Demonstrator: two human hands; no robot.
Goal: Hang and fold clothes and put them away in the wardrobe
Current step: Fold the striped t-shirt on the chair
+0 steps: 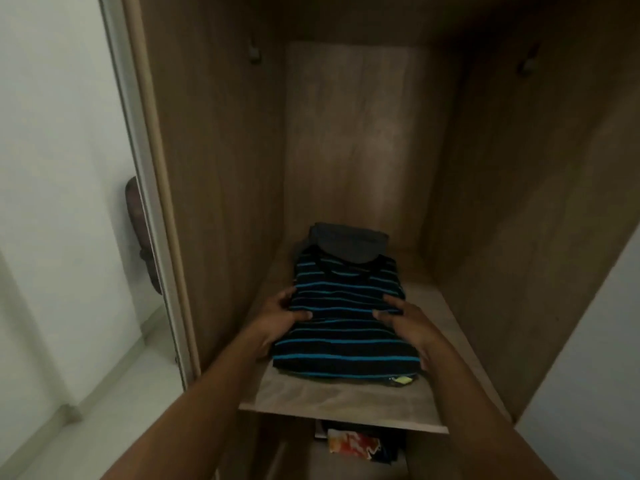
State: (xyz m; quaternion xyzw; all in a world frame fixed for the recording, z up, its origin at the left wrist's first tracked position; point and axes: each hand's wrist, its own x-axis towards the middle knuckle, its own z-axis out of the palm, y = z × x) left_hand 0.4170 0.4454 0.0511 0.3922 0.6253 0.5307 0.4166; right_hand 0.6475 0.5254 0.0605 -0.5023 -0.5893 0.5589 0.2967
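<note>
Setting the folded striped shirt (pixel 346 327) near the shelf's (pixel 329 400) front edge: our left hand (pixel 284 313) grips its side, right hand (pixel 408 323) rests flat on top. Next, we let go gently.

No legible text. Print on orange-white cloth (pixel 353 441) under shelf (pixel 339 400) is blurred; yellow tag (pixel 403 380) under striped shirt (pixel 346 323) is unreadable.
</note>
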